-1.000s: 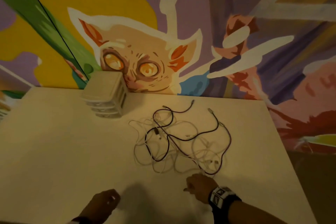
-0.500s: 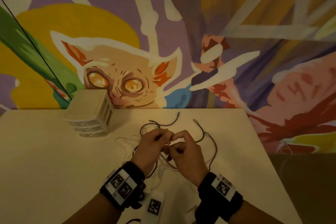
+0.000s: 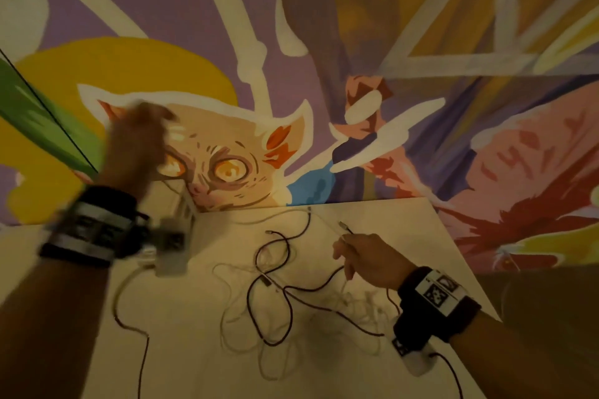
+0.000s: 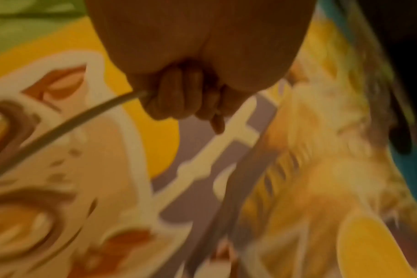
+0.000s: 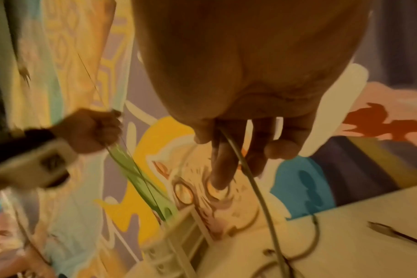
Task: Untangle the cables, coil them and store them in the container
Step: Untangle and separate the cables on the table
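Pale cable (image 4: 67,127) runs taut from the left hand (image 3: 136,142), which is raised high above the tangle (image 3: 291,298) and curled into a fist around it; the wrist view shows the strand leaving the closed fingers (image 4: 176,97). The head view of that hand is blurred. The right hand (image 3: 369,259) hovers low at the tangle's right edge, fingers curled, pinching a thin pale strand (image 5: 248,169) that drops toward the worktop (image 3: 389,220). The tangle itself, dark cables (image 3: 285,295) looped through white ones, lies spread on the worktop between the two arms. The container (image 3: 184,207), a pale stack of small drawers, stands beyond the tangle to its left, against the painted wall (image 3: 421,42), partly hidden behind the left wrist. A loose plug end (image 3: 343,226) lies just beyond the tangle, near the right hand.
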{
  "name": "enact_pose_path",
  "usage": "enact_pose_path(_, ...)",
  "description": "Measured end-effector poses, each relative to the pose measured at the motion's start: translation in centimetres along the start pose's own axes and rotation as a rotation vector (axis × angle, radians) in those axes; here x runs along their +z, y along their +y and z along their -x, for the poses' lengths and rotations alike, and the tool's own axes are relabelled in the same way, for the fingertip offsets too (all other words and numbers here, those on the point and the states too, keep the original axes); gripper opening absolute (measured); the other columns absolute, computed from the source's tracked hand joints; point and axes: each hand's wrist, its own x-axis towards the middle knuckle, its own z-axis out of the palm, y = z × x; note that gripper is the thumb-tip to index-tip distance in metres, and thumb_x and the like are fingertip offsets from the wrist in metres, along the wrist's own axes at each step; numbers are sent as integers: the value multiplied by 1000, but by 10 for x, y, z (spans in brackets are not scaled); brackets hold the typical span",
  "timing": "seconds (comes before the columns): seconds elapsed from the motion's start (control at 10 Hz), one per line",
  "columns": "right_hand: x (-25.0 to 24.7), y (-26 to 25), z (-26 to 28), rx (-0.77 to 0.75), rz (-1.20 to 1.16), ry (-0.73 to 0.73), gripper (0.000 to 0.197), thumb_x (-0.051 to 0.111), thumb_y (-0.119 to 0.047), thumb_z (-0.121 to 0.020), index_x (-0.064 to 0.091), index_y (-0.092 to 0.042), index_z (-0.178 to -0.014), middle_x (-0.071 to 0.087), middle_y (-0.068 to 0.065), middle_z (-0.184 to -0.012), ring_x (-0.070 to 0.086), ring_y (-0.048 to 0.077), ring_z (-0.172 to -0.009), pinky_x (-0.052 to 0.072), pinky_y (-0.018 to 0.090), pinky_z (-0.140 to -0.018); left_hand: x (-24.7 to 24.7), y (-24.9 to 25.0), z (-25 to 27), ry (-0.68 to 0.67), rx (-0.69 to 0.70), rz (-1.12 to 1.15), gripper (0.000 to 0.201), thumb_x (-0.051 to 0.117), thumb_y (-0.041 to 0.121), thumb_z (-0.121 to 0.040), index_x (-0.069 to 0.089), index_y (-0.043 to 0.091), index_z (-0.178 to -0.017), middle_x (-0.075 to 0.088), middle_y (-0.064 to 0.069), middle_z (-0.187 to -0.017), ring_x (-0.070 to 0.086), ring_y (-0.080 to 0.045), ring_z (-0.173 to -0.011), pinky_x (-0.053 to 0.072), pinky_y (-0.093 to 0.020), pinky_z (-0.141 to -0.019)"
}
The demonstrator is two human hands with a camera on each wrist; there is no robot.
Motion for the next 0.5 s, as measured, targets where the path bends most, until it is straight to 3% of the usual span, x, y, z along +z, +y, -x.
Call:
enact_pose_path(0.1, -8, -34, -8, -82, 43, -3, 39, 34, -34, -102, 64, -14, -89, 70, 5, -65, 64, 17, -65, 44, 25, -72, 65, -5, 62, -246, -57, -187, 30, 55, 6, -92, 63, 20, -118, 58, -11, -77, 46, -8, -54, 42, -25, -49)
enact_pose_path(0.2, -13, -58, -13, -140, 116, -24, 42, 34, -38, -102, 66, -15, -87, 69, 2, -61, 60, 9, -59, 43, 21, -64, 115, -4, 106, -652, -73, -149, 25, 54, 35, -98, 59, 33, -122, 58, 5, -81, 53, -2, -60, 45, -18, -59)
enact_pose_path(0.3, -19, -67, -16, -167, 159, 17, 42, 39, -38, -101, 65, -12, -80, 66, -3, -58, 58, 4, -55, 36, 16, -58, 138, -6, 119, -748, 66, -216, 23, 52, 39, -97, 65, 22, -87, 65, 2, -84, 59, -10, -78, 46, -32, -74)
enact_pose_path(0.4, -20, -56, -15, -135, 93, 62, 31, 51, -34, -97, 61, -12, -77, 68, -4, -62, 60, 2, -57, 44, 19, -60, 122, -8, 86, -521, 71, -219, 25, 48, 24, -101, 55, 21, -77, 55, 4, -76, 49, -2, -71, 40, -29, -68)
enact_pose_path(0.5, -14, -25, -10, 4, 97, -31, 21, 49, -24, -96, 62, -13, -83, 70, -2, -68, 67, 12, -67, 51, 25, -67, 80, -7, 38, 28, -149, 53, 25, 49, 23, -97, 51, 26, -72, 52, 6, -66, 51, 3, -53, 54, -27, -64)
